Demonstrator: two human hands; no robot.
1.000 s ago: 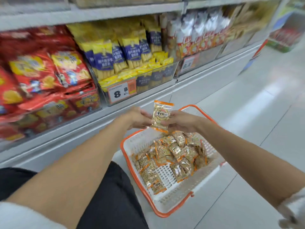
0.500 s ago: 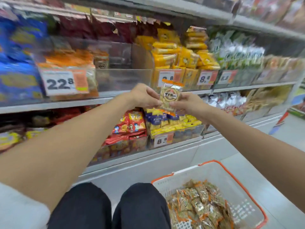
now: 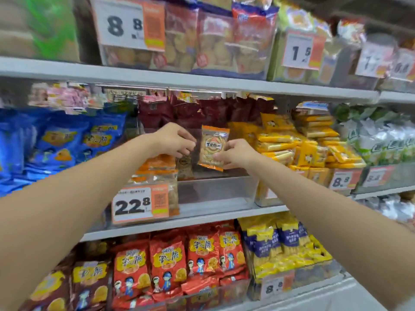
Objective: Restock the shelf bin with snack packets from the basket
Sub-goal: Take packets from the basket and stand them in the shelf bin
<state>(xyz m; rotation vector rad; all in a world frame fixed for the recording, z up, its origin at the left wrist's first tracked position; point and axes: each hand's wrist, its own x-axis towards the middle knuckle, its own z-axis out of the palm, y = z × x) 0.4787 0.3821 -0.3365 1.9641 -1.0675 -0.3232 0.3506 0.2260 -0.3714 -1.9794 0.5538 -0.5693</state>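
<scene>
Your right hand (image 3: 238, 153) pinches the snack packet (image 3: 213, 145) at its lower right edge, upright just above the clear shelf bin (image 3: 215, 191), while the curled fingers (image 3: 188, 146) of your left hand (image 3: 176, 140) sit beside its left edge, possibly not gripping it.

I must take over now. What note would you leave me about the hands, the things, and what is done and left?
Left hand: curled beside the snack packet; contact unclear.
Right hand: pinches the packet's lower right.
Packet: above the clear shelf bin; a few stocked packets lie at its left end.
Done: packet is at the bin.
Left: set it in. Basket out of view.
</scene>
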